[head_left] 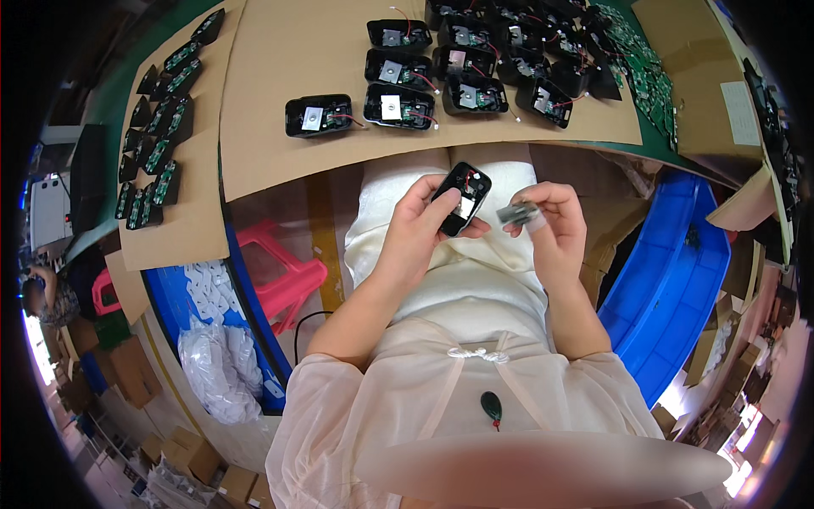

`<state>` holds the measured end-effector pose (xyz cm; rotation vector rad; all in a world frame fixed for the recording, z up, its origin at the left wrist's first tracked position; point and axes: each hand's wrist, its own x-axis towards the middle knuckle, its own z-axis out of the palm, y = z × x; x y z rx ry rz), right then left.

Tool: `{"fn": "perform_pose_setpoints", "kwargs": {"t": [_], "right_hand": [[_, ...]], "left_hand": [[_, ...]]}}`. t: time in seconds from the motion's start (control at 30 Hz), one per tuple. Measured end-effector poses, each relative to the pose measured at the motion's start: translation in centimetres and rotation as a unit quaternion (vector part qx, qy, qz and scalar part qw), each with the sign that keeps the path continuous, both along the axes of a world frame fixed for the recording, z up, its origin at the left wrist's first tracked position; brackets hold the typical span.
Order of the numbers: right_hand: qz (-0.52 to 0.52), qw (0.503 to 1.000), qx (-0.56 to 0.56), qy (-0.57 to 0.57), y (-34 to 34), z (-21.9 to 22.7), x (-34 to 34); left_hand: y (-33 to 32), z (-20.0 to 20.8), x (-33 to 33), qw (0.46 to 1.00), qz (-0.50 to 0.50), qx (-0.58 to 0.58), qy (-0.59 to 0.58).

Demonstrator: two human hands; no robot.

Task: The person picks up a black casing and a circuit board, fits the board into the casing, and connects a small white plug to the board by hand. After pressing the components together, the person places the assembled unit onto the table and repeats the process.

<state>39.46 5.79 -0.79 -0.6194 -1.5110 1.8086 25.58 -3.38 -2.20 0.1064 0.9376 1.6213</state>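
Observation:
Above my lap, my left hand (417,222) grips a black plastic housing (471,181) with its open side up. The thumb presses near a white square patch inside it, and a short red wire shows at the housing's upper end. To the right, apart from the housing, my right hand (555,222) pinches a small greenish-grey part (514,214), blurred, perhaps a circuit board. On the cardboard-covered table ahead lies a similar black housing (315,116) with a metal plate inside. Several more like it stand in rows, including one housing (398,108) with a white patch and a red wire.
Circuit boards (632,64) are heaped at the table's right, beside a cardboard box (704,81). Black parts with green boards (161,154) line the left cardboard. A blue bin (670,280) stands right; a blue tray (182,297) with white pieces and a pink stool (284,280) are left.

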Motion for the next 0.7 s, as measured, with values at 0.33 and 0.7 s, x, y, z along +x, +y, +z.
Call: {"fn": "perform_pose_setpoints", "kwargs": {"t": [0.33, 0.7], "right_hand": [[0.053, 0.98, 0.093, -0.166, 0.8, 2.0, -0.1], [0.053, 0.993, 0.002, -0.109, 0.6, 2.3, -0.1]], "left_hand": [[-0.1, -0.8, 0.0, 0.989, 0.001, 0.017, 0.149], [-0.2, -0.6, -0.5, 0.977, 0.014, 0.008, 0.214]]}}
